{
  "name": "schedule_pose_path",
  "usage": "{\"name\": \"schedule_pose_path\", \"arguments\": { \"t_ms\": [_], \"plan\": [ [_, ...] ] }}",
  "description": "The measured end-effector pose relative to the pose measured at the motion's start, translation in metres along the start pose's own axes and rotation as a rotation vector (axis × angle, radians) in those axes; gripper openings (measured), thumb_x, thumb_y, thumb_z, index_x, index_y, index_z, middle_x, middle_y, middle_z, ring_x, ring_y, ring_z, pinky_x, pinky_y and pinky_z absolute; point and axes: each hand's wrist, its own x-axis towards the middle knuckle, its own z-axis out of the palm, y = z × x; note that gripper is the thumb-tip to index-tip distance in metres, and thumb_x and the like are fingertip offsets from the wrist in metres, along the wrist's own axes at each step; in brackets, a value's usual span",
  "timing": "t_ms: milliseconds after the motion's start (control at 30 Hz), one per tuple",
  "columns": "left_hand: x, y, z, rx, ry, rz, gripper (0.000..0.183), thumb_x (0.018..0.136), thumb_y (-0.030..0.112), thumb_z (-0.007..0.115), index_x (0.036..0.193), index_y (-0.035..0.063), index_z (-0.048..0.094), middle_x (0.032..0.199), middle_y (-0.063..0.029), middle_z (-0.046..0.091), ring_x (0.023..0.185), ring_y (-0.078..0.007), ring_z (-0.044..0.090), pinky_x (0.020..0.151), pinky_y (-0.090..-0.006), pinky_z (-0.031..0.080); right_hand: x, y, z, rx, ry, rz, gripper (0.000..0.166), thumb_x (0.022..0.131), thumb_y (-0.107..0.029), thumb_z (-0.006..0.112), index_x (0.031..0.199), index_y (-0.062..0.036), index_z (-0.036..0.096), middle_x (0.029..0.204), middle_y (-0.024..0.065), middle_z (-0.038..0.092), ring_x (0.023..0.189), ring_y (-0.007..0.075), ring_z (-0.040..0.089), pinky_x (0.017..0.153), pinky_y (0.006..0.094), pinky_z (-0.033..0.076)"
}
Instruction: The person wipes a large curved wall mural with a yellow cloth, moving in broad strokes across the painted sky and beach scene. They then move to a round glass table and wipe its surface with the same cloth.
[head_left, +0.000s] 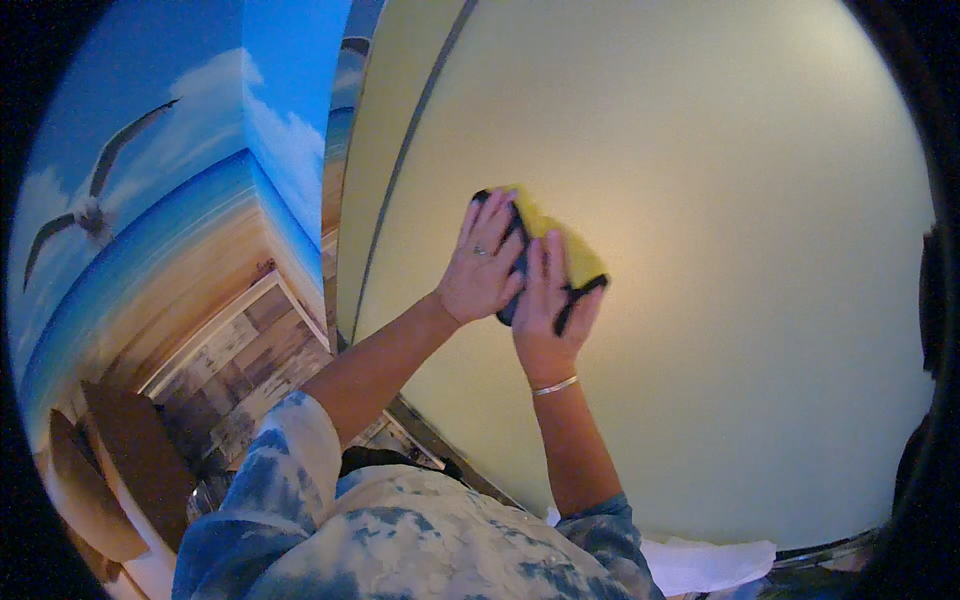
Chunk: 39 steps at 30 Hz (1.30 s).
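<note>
A yellow and black cloth lies pressed against a large, smooth, pale yellowish panel. My left hand is flat on the cloth's dark left part, fingers pointing up, with a ring on one finger. Just right of it and lower, my right hand presses on the cloth with its fingers spread, and a bracelet circles that wrist. Some of the cloth's black edge shows between the right fingers. Both hands look slightly blurred.
A dark strip runs down the panel's left side. Further left is a wall with a beach and seagull mural above wood-look planks. Brown boards stand at lower left. White material lies below the panel.
</note>
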Motion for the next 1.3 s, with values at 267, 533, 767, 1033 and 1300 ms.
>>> {"name": "schedule_pose_path", "arguments": {
  "t_ms": [267, 533, 767, 1033, 1300],
  "plan": [
    [-0.122, -0.031, 0.025, 0.033, -0.09, -0.172, 0.047, 0.088, 0.013, 0.053, 0.126, -0.0106, 0.038, 0.137, -0.0433, 0.02, 0.128, -0.062, 0.018, 0.105, -0.0628, 0.022, -0.088, -0.018, 0.086, 0.086, -0.286, -0.23, 0.033, 0.076, -0.015, 0.055, 0.101, 0.0052, 0.064, 0.111, 0.0194, 0.062, 0.111, 0.0326, 0.053, 0.108, 0.0427, 0.032],
    [0.016, -0.059, -0.004, 0.073, 0.188, 0.01, 0.063, 0.089, 0.022, 0.053, 0.138, -0.0075, 0.026, 0.143, -0.035, 0.019, 0.132, -0.0541, 0.02, 0.109, -0.0576, 0.02, 0.059, -0.024, 0.03, 0.064, 0.026, -0.103, 0.039, 0.083, -0.013, 0.051, 0.118, 0.0042, 0.055, 0.13, 0.0155, 0.054, 0.109, 0.0336, 0.055, 0.108, 0.0438, 0.03],
    [-0.126, -0.091, 0.024, 0.001, -0.009, -0.333, 0.066, 0.097, 0.03, 0.041, 0.147, -0.0009, 0.011, 0.154, -0.0201, 0.008, 0.137, -0.0517, 0.0, 0.111, -0.0554, 0.005, -0.002, -0.059, 0.114, -0.094, -0.293, -0.471, 0.029, 0.075, -0.014, 0.056, 0.1, 0.001, 0.063, 0.113, 0.0131, 0.063, 0.116, 0.0295, 0.052, 0.111, 0.0392, 0.028],
    [-0.066, -0.061, 0.001, -0.258, -0.007, -0.304, 0.068, 0.093, 0.025, 0.045, 0.145, -0.005, 0.012, 0.151, -0.0299, 0.0, 0.14, -0.0478, -0.002, 0.113, -0.0519, 0.005, 0.012, -0.044, 0.079, 0.034, -0.203, -0.273, 0.026, 0.076, -0.019, 0.056, 0.097, -0.0042, 0.063, 0.104, 0.0098, 0.06, 0.116, 0.031, 0.049, 0.103, 0.0449, 0.034],
    [-0.068, -0.025, 0.024, 0.073, -0.015, -0.098, 0.055, 0.096, 0.013, 0.04, 0.142, -0.0041, 0.014, 0.147, -0.0356, 0.002, 0.136, -0.0544, 0.006, 0.111, -0.0548, 0.015, -0.054, -0.017, 0.063, 0.142, -0.311, -0.006, 0.032, 0.076, -0.014, 0.058, 0.103, 0.0034, 0.064, 0.119, 0.0182, 0.057, 0.116, 0.0292, 0.051, 0.101, 0.0353, 0.041]
  ]
}}
